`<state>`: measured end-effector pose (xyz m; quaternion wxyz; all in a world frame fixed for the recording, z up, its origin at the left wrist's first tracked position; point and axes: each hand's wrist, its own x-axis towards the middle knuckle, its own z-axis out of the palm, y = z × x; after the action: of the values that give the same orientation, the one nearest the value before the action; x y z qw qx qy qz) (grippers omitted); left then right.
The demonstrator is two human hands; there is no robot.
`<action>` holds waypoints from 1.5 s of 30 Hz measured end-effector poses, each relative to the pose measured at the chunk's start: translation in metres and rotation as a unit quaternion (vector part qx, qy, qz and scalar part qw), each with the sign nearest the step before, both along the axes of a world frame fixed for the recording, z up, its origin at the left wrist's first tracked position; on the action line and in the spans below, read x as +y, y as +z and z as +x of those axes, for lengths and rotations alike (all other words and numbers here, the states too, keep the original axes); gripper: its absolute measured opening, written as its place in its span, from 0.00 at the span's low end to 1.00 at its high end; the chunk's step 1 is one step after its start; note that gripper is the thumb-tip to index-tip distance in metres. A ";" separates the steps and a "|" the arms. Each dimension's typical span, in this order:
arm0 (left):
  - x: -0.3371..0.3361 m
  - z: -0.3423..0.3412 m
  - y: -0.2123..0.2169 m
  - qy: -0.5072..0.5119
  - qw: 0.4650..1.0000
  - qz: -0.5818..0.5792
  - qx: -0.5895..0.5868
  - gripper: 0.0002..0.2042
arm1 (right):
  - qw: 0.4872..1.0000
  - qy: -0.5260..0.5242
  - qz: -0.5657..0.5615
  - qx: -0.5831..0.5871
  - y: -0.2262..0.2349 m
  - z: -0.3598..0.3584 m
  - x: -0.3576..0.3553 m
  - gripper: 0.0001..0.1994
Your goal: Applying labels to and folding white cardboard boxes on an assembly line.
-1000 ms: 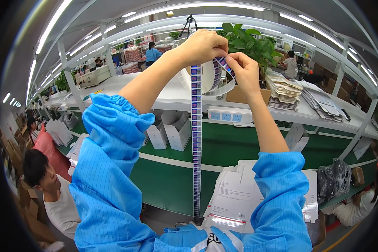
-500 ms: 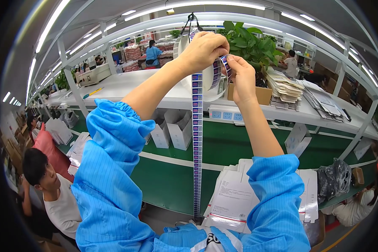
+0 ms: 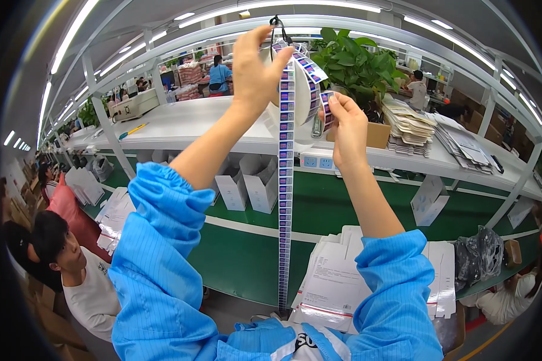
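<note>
A roll of labels (image 3: pixel 303 90), white with small purple-blue printed stickers, hangs by a black cord (image 3: pixel 275 25) from the shelf frame. From it a long label strip (image 3: pixel 285 180) drops straight down past the green bench. My left hand (image 3: pixel 253 75) is raised at the left side of the roll, fingers and thumb spread; whether its thumb touches the roll, I cannot tell. My right hand (image 3: pixel 349 126) pinches a short piece of label strip (image 3: pixel 327 108) between thumb and fingers, just right of the roll. Another loose curl of labels stands out above it.
Behind the roll runs a white shelf (image 3: pixel 205 123) with a leafy plant (image 3: pixel 355 63) and stacked papers (image 3: pixel 406 126). Flat white cartons (image 3: pixel 337 277) lie on the green bench (image 3: pixel 241 259) below. A person in a white shirt (image 3: pixel 90 295) is close at the left.
My left hand has come away from the right hand, moving left and up, and its fingers have spread. My right hand has lowered slightly with the strip, and more labels show curling off the roll.
</note>
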<state>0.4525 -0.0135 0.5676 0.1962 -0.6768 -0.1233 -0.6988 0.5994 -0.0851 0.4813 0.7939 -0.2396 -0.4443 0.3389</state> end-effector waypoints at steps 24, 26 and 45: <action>0.066 -0.051 -0.023 0.109 0.972 -0.208 0.016 0.17 | 0.812 -0.452 0.145 -0.339 0.037 -0.002 0.054 0.27; 0.069 -0.052 -0.020 0.073 0.974 -0.213 0.028 0.16 | 0.760 -0.510 0.178 -0.362 0.046 -0.007 0.056 0.26; 0.022 -0.024 -0.009 -0.143 0.954 -0.262 0.009 0.12 | 0.983 0.127 0.100 -0.088 0.057 0.004 -0.026 0.10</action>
<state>0.4285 0.0084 0.5583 -0.0888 -0.7209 -0.2022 -0.6569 0.6031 -0.1112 0.5385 0.7223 -0.1297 -0.5708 0.3685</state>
